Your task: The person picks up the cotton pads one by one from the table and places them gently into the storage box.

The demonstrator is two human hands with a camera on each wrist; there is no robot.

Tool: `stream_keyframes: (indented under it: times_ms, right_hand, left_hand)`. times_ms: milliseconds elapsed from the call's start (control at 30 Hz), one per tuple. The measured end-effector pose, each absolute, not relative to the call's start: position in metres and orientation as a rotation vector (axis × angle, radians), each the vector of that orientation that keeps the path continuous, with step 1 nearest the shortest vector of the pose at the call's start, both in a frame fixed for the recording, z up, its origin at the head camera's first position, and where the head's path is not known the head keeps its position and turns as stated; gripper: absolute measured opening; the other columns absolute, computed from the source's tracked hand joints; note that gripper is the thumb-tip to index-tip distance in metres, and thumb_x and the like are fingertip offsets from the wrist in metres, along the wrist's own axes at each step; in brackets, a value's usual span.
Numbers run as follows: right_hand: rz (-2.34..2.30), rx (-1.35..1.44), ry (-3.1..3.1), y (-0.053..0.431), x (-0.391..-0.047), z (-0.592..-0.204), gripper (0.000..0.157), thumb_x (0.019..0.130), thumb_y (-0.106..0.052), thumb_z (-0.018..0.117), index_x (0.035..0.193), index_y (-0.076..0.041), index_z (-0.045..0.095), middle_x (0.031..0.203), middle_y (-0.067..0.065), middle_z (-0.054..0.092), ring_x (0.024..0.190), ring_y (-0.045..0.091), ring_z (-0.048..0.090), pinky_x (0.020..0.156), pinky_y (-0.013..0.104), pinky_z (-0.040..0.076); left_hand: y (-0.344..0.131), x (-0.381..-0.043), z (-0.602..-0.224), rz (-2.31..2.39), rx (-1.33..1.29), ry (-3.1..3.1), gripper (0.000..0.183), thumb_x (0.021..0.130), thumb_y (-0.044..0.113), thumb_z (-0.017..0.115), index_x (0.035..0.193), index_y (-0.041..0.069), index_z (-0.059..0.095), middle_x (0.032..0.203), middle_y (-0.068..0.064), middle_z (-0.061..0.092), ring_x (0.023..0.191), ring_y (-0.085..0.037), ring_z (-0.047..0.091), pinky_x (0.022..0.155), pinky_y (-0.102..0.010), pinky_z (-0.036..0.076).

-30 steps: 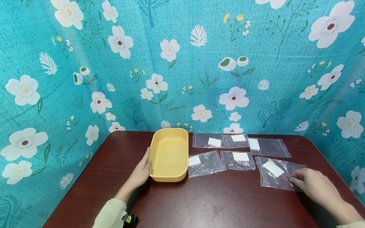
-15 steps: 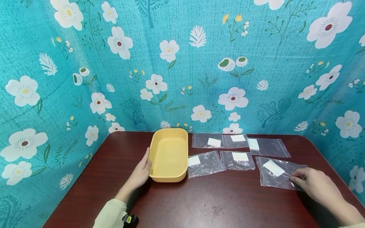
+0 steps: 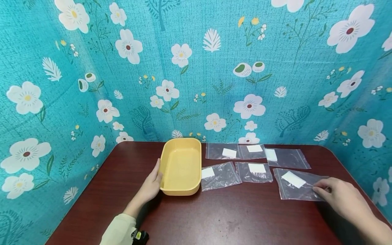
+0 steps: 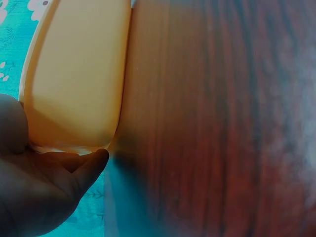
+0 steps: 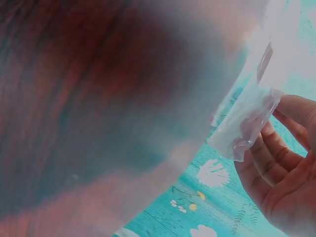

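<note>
Teal floral cloth (image 3: 144, 64), dk red-brn tbl (image 3: 226, 214)

a dark reddish-brown table (image 3: 232, 217) bears a yellow tray (image 3: 183, 166) beside clear plastic bags (image 3: 226, 177).

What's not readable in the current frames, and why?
Head: right end of the front-right bag, hidden by the right hand.
Head: writing, if any, on its white patch, too small.
Left wrist: part of the yellow tray, cut by the top edge.
Right wrist: table surface, blurred.
</note>
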State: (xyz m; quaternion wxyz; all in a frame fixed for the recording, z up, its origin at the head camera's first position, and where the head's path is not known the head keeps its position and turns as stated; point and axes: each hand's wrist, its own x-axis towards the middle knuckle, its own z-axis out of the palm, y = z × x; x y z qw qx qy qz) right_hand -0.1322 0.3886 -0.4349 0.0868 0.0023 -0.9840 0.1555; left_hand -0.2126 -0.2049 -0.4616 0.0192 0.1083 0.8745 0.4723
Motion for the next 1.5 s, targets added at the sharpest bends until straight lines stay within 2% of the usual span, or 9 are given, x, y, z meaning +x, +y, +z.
stream_keyframes:
  times_ms: [233, 367, 667, 933, 1233, 1500]
  right_hand:
    - [0.447, 0.038, -2.815, 0.383, -0.125, -0.423, 0.010, 0.078, -0.009, 0.084, 0.083, -0.005, 0.077, 0.077, 0.009, 0.068, 0.065, 0.021, 0.054, 0.050, 0.032, 0.040]
    - [0.430, 0.076, -2.745, 0.378, -0.122, -0.417, 0.011, 0.075, -0.008, 0.086, 0.081, -0.007, 0.077, 0.076, 0.007, 0.068, 0.063, 0.020, 0.053, 0.049, 0.031, 0.038]
    - [0.441, 0.124, -2.688, 0.362, -0.122, -0.401, 0.013, 0.076, -0.012, 0.086, 0.085, -0.009, 0.078, 0.078, 0.005, 0.067, 0.064, 0.017, 0.051, 0.051, 0.034, 0.040]
    - [0.471, 0.198, -2.600, 0.341, -0.130, -0.387, 0.016, 0.074, -0.012, 0.088, 0.088, -0.012, 0.080, 0.081, 0.003, 0.068, 0.067, 0.018, 0.054, 0.052, 0.031, 0.043]
    - [0.533, 0.317, -2.531, 0.308, -0.148, -0.374, 0.013, 0.078, -0.012, 0.086, 0.089, -0.015, 0.080, 0.082, -0.004, 0.067, 0.068, 0.009, 0.054, 0.055, 0.029, 0.045]
    - [0.602, 0.384, -2.522, 0.269, -0.163, -0.365, 0.014, 0.079, -0.009, 0.085, 0.092, -0.012, 0.080, 0.087, 0.002, 0.069, 0.070, 0.017, 0.058, 0.057, 0.033, 0.047]
  left_hand:
    - [-0.206, -0.213, -0.463, 1.471, 0.345, 2.716, 0.058, 0.110, 0.011, 0.033, 0.161, 0.005, 0.005, 0.166, -0.017, 0.011, 0.151, -0.031, 0.013, 0.119, -0.050, 0.015]
    - [-0.206, -0.213, -0.463, 1.473, 0.353, 2.715, 0.058, 0.110, 0.011, 0.033, 0.161, 0.005, 0.005, 0.166, -0.016, 0.010, 0.151, -0.031, 0.012, 0.119, -0.050, 0.014]
    - [-0.205, -0.213, -0.462, 1.497, 0.354, 2.686, 0.058, 0.111, 0.012, 0.032, 0.161, 0.006, 0.004, 0.167, -0.017, 0.009, 0.151, -0.031, 0.011, 0.119, -0.051, 0.014]
    - [-0.205, -0.213, -0.462, 1.501, 0.346, 2.661, 0.059, 0.111, 0.013, 0.033, 0.161, 0.007, 0.003, 0.167, -0.016, 0.007, 0.151, -0.030, 0.010, 0.119, -0.050, 0.014]
    - [-0.207, -0.214, -0.460, 1.528, 0.358, 2.637, 0.060, 0.111, 0.016, 0.033, 0.162, 0.009, 0.002, 0.167, -0.014, 0.007, 0.151, -0.030, 0.009, 0.119, -0.051, 0.014]
    - [-0.207, -0.215, -0.464, 1.500, 0.333, 2.655, 0.060, 0.111, 0.016, 0.033, 0.162, 0.009, 0.002, 0.168, -0.012, 0.007, 0.152, -0.029, 0.009, 0.119, -0.050, 0.016]
